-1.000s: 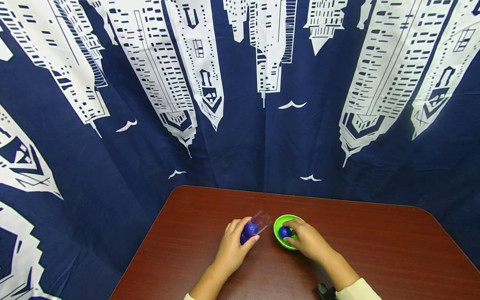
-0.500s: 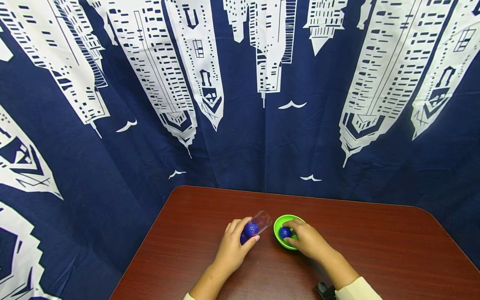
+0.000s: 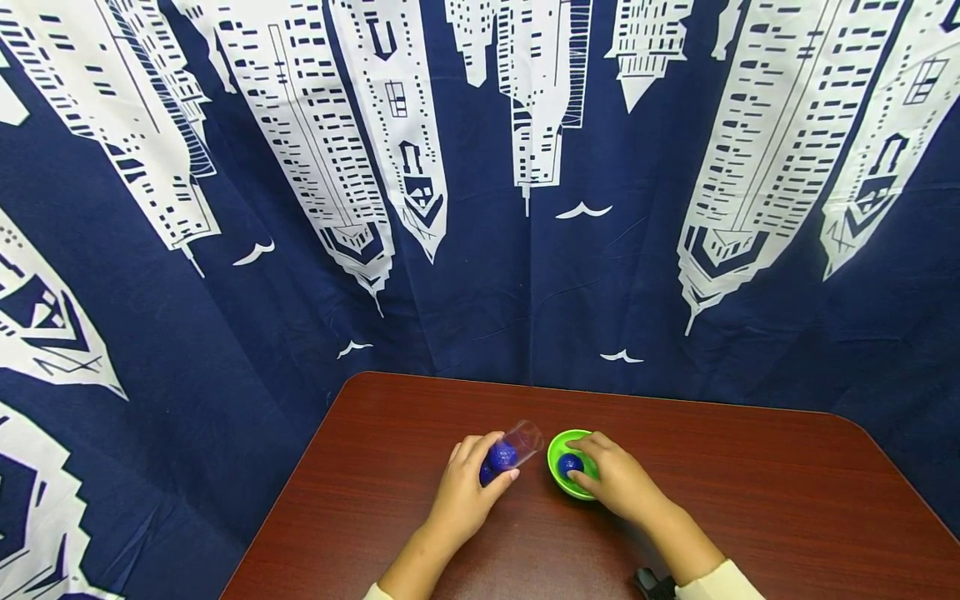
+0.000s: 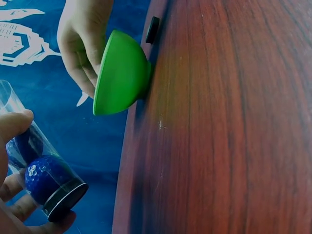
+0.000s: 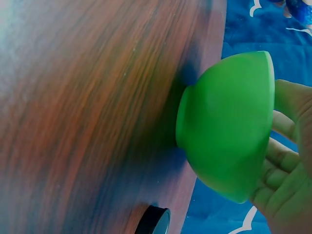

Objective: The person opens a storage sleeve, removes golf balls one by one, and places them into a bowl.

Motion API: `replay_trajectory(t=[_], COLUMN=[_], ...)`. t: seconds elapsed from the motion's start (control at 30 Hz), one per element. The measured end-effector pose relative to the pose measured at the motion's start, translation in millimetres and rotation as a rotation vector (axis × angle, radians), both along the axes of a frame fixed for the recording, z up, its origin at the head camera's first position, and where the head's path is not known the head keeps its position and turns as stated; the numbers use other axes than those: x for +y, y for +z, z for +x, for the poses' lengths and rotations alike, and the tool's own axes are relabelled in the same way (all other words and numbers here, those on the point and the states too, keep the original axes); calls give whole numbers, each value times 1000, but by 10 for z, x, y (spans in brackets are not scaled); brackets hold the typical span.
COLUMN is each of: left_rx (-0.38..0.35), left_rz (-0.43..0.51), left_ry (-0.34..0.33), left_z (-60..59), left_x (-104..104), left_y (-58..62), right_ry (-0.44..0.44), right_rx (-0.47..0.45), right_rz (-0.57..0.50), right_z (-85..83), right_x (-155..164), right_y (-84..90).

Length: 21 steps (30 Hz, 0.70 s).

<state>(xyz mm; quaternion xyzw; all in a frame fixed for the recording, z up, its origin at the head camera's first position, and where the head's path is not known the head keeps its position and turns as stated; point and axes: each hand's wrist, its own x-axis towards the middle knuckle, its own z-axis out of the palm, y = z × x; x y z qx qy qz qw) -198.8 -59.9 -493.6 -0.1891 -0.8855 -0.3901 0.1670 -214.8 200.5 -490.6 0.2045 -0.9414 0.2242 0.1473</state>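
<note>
A dark red-brown wooden table (image 3: 750, 500) carries a green bowl (image 3: 558, 483) standing on it.

Place: staged recording corner, not a lived-in room
Backdrop: dark blue cloth (image 3: 480, 275) printed with white skyscrapers and small white birds, hung close behind and round the left and right sides, blocking all sight of walls
Furniture: one reddish-brown wood-grain surface (image 3: 750, 500) with rounded far corners, pushed up against the cloth
Props: only a small green bowl (image 3: 561, 479), a clear plastic cup (image 3: 521, 440) and dark blue dimpled balls (image 3: 501, 457)
Gear: small black object (image 3: 651, 583) at the near edge of the surface
Lighting: even, indoor
</note>
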Motion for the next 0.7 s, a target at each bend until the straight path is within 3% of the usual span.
replay_trajectory(t=[0.47, 0.7], left_rx=[52, 73], left_rz=[1, -4], left_ry=[2, 8], left_z=[-12, -10], left_x=[-5, 12], left_y=[20, 30], right_ry=[35, 43], right_rx=[94, 77], right_rz=[-234, -319], right_z=[137, 226], right_x=[44, 52], right_y=[63, 90])
